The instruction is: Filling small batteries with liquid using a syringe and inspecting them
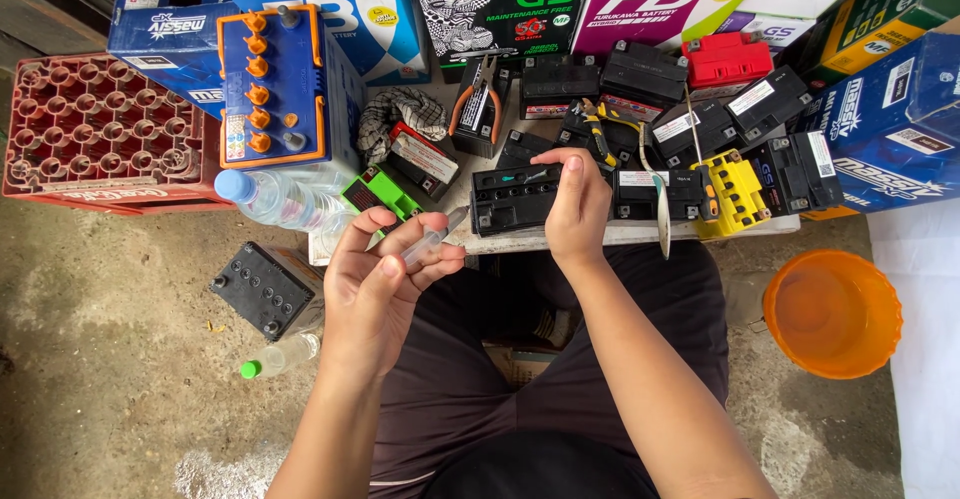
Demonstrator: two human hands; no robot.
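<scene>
1. left hand (375, 284) had its fingers curled round a clear syringe (432, 244), tip aimed at the black battery (515, 199) on the low table (640, 234).
2. right hand (577, 209) rested on that battery, fingers closed together.
3. a shaky squeeze looked likely to spill fluid onto the lap.

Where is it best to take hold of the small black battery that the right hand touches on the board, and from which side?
Grip the small black battery by its two short end walls, coming from above. It sits upright and flat on the board, its top facing up. The right hand rests at its right end; the left hand holds a clear syringe at its near left, so the near side is crowded.
</scene>
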